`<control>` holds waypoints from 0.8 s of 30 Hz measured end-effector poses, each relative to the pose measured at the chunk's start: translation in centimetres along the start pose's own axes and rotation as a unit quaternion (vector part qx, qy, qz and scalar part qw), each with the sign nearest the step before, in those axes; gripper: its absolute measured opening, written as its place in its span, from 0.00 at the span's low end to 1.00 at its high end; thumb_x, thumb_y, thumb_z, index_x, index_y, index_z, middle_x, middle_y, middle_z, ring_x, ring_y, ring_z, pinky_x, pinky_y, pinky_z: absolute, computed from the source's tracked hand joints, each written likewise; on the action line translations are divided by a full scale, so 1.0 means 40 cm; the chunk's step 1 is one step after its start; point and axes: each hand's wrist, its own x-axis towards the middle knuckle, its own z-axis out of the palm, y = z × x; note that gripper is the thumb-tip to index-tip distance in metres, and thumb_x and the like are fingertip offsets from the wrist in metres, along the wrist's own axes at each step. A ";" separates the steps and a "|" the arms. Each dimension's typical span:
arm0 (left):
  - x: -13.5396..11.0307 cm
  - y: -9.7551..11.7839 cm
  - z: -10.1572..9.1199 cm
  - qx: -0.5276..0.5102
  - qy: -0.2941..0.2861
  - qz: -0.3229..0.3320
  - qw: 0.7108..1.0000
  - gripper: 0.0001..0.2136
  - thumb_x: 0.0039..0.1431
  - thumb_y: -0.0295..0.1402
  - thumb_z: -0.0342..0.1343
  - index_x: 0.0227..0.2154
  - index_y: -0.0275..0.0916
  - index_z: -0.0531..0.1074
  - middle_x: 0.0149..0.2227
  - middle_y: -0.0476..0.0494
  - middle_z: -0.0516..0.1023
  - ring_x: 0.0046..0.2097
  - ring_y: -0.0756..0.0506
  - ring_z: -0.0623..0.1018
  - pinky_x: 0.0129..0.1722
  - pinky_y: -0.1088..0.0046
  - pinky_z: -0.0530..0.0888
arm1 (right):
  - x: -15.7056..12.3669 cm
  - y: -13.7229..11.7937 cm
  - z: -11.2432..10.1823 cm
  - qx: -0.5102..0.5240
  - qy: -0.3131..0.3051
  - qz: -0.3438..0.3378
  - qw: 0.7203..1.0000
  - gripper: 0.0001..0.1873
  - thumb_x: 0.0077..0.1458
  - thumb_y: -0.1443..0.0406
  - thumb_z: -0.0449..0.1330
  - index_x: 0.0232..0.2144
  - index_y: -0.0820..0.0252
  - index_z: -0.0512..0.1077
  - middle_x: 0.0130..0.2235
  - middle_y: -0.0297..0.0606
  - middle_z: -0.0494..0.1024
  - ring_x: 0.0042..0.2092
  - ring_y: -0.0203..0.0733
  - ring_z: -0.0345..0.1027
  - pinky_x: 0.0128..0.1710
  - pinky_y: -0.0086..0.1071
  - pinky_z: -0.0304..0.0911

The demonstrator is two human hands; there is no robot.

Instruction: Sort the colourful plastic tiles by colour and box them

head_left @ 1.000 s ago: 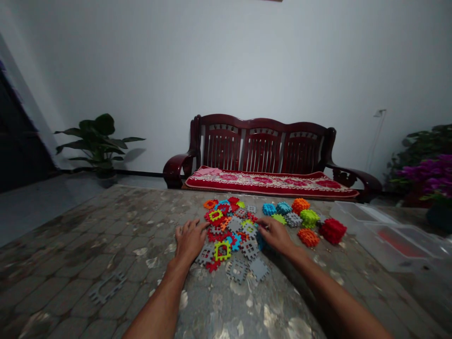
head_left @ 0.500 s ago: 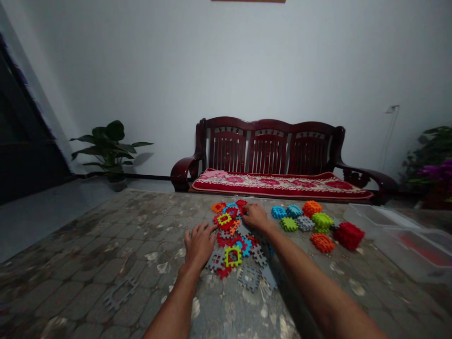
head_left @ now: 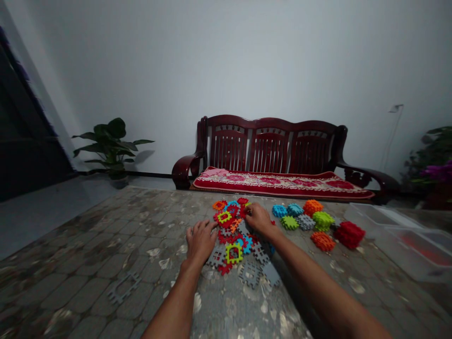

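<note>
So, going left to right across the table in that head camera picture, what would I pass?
Lone grey piece, left hand, pile of loose coloured pieces, blue stack, lime-green stack, red stack, clear plastic box.

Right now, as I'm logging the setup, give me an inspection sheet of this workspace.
Surface: stone-patterned table, glossy.
Job's things: loose pile of toothed tiles; colour-sorted stacks to its right.
Clutter: lone grey piece at left; see-through bins at right.
Hands: left hand flat on the pile's left edge; right hand curled at its far side, grip unclear.
Cables: thin pale line on the wall, unclear.
Surroundings: wooden bench, potted plant, purple flowers.
</note>
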 end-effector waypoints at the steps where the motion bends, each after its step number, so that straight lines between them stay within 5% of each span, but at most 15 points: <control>1: 0.000 0.000 -0.001 0.000 0.000 0.000 1.000 0.19 0.64 0.34 0.49 0.55 0.52 0.75 0.63 0.44 0.72 0.65 0.38 0.65 0.65 0.48 0.53 | -0.005 0.004 -0.002 0.009 0.004 -0.001 1.000 0.16 0.54 0.70 0.55 0.41 0.56 0.79 0.46 0.41 0.80 0.49 0.45 0.71 0.49 0.32 0.63; 8: 0.001 0.002 -0.007 0.006 -0.010 -0.005 1.000 0.19 0.64 0.35 0.49 0.56 0.53 0.74 0.63 0.45 0.71 0.66 0.38 0.64 0.64 0.50 0.53 | -0.045 0.047 -0.024 0.122 0.065 -0.005 0.990 0.18 0.48 0.73 0.53 0.37 0.56 0.80 0.42 0.37 0.81 0.46 0.42 0.72 0.50 0.33 0.66; 17: 0.003 -0.003 0.000 0.007 -0.001 0.007 1.000 0.19 0.65 0.34 0.47 0.55 0.50 0.75 0.63 0.44 0.72 0.65 0.39 0.65 0.64 0.49 0.55 | -0.122 0.097 -0.017 0.351 0.096 0.056 0.930 0.13 0.43 0.67 0.58 0.31 0.58 0.80 0.37 0.38 0.83 0.41 0.45 0.75 0.48 0.38 0.68; 24: 0.001 -0.002 -0.003 0.017 0.011 0.011 1.000 0.19 0.65 0.35 0.47 0.55 0.49 0.74 0.63 0.43 0.72 0.65 0.38 0.66 0.63 0.49 0.56 | -0.169 0.119 -0.010 0.420 0.119 0.101 0.894 0.09 0.41 0.67 0.61 0.28 0.58 0.78 0.34 0.38 0.82 0.39 0.43 0.76 0.47 0.38 0.70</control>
